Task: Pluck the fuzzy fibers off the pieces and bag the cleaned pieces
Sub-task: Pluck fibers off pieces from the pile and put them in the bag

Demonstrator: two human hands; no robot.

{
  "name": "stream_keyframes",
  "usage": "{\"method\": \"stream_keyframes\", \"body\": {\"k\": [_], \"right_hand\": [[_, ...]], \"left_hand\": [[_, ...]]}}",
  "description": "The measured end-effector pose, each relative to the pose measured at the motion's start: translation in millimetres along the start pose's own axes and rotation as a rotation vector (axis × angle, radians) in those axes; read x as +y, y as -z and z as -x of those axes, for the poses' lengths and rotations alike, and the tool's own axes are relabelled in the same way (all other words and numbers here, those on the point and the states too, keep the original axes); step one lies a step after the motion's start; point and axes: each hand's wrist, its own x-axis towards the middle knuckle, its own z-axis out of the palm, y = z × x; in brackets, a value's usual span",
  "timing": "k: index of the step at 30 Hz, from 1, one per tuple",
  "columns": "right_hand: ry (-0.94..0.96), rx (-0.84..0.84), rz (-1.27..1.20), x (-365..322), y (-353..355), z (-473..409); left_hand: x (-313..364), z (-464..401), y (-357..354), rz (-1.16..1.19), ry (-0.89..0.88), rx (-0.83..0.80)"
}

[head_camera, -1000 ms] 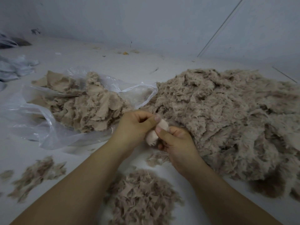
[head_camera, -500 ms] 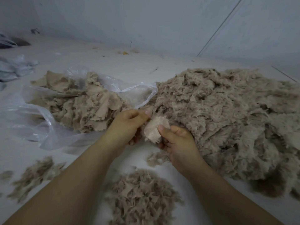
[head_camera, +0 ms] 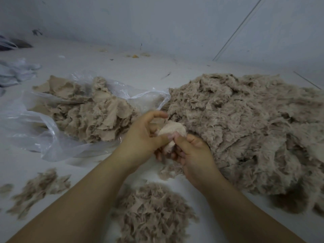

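Observation:
A small beige fabric piece (head_camera: 172,132) is held between both hands at the centre of the view. My left hand (head_camera: 143,137) pinches its near edge with thumb and fingers. My right hand (head_camera: 191,151) grips it from below, thumb on top. A big heap of fuzzy beige pieces (head_camera: 254,130) lies to the right. A clear plastic bag (head_camera: 43,134) to the left holds smoother beige pieces (head_camera: 91,113). A mound of plucked fibers (head_camera: 150,211) sits in front, between my forearms.
A smaller scatter of fibers (head_camera: 38,188) lies at the lower left on the white surface. Crumpled plastic (head_camera: 15,71) sits at the far left. A pale wall (head_camera: 157,23) bounds the surface at the back, with small debris along its foot.
The piece has been turned and pulled in my hands. My left thumb has come down from the piece's top to pinch its near edge next to my right thumb.

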Motion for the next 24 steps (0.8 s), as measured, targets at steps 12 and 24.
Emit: {"method": "stream_keyframes", "body": {"k": [12, 24], "right_hand": [[-0.044, 0.112, -0.032, 0, -5, -4], [-0.053, 0.114, -0.034, 0, -3, -2]], "left_hand": [[22, -13, 90, -1.504, 0.118, 0.496], [20, -25, 21, -1.545, -0.180, 0.180]]}}
